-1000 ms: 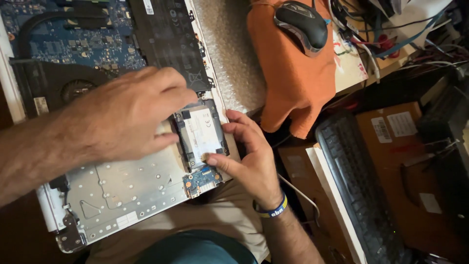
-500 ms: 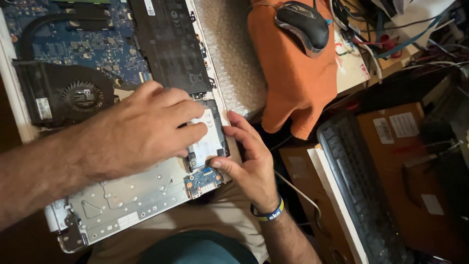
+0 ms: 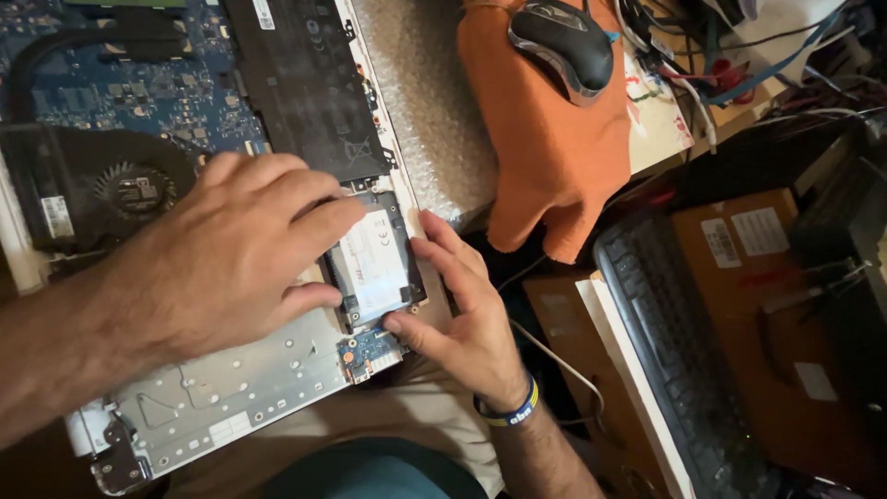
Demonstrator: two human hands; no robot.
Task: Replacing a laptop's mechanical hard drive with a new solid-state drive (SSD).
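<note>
An opened laptop lies on my lap with its bottom cover off. A flat drive with a white label sits in its black bay at the laptop's right edge. My left hand lies over the drive's left side, index finger at its top corner and thumb at its lower left edge. My right hand holds the drive from the right, thumb on the lower right corner and fingers along the outer edge. A small blue circuit board sits just below the drive.
Inside the laptop are a black battery, a blue mainboard and a fan. To the right are bubble wrap, an orange cloth with a mouse on it, a black keyboard, cardboard boxes and tangled cables.
My left hand slid right over the drive, then drew back a little so the white label shows again. My right hand stayed at the drive's right edge.
</note>
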